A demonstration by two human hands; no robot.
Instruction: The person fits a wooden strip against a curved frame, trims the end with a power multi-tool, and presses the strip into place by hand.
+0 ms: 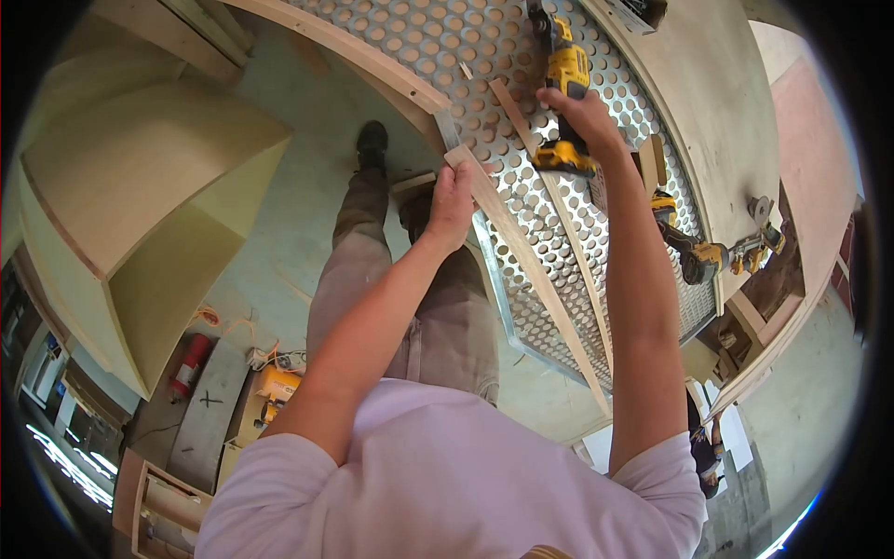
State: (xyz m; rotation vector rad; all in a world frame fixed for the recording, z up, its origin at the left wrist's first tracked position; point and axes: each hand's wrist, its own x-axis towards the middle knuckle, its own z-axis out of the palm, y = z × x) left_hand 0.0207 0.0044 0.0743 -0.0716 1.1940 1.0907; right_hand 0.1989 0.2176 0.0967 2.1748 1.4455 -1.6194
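My left hand (pixel 453 207) is closed around one end of a long, thin wooden strip (pixel 533 261), near the edge of a perforated metal sheet (pixel 424 42). The strip runs back toward my body across the sheet. My right hand (pixel 590 119) grips the handle of a yellow and black cordless oscillating multi-tool (pixel 568 73) above the sheet. Its dark head points away from me, and the battery is at the near end. Between my hands, a second narrow wooden strip (pixel 579 250) lies on the sheet.
Another yellow and black cordless tool (pixel 703 263) rests to the right, beside a curved plywood panel (pixel 722 102). A large curved wooden form (pixel 149 177) stands at left. A red fire extinguisher (pixel 190 361) and an orange-yellow case (pixel 279 382) are on the left.
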